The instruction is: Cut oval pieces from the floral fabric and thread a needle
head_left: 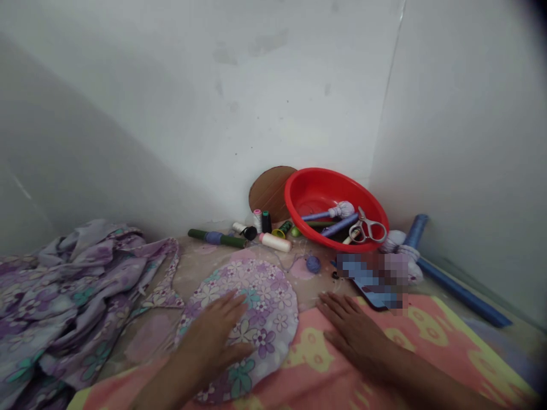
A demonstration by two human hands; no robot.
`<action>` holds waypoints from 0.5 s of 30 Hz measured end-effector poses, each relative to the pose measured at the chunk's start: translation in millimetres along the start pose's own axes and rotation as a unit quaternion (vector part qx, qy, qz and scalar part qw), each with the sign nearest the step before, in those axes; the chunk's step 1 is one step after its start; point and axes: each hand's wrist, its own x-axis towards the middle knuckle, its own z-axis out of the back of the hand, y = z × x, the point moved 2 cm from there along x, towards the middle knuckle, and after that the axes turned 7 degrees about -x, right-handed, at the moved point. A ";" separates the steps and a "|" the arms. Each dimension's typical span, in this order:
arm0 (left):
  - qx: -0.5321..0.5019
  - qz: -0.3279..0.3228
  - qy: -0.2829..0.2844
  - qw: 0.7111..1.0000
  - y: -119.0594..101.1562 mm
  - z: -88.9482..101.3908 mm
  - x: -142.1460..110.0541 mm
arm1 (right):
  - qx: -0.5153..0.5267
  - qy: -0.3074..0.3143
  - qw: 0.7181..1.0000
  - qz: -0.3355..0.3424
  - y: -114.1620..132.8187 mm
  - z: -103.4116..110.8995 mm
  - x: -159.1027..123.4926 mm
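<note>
My left hand point(216, 330) lies flat with fingers stretched out on a round piece of floral fabric point(277, 319), lilac with purple, white and teal flowers. To the right of that circle, my right hand point(352, 330) rests palm down, fingers out, on a pink and yellow patterned cloth point(316, 347). Neither hand holds anything. Beyond the hands is a small ball of purple yarn point(313, 263) with a loose strand running left. A dark phone-like object point(376, 285), partly blurred out, lies just past my right fingertips.
Crumpled floral fabric point(77, 307) heaps at the left. Several thread spools point(276, 242) and a green stick point(217, 238) lie near the wall. A tilted red basin point(333, 176) holds scissors point(368, 228) and wrapped sticks; brown cardboard point(271, 191) leans behind it. A blue rod point(465, 293) lies right.
</note>
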 end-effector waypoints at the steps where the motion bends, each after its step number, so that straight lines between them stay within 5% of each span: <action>1: -0.021 -0.017 0.032 0.999 -12.2 -5.1 12.7 | 0.001 0.004 1.000 -0.003 0.2 0.0 0.1; 7: -0.085 0.026 0.110 0.990 -36.0 -44.3 59.7 | 0.002 0.013 1.000 -0.009 1.4 0.9 1.3; 12: -0.098 0.043 0.097 0.989 -35.4 -74.7 62.3 | 0.025 0.006 1.000 -0.010 3.4 12.0 11.9; 15: -0.095 0.039 0.085 0.991 -36.3 -81.7 58.6 | 0.071 -0.051 0.995 -0.043 -0.6 17.4 29.7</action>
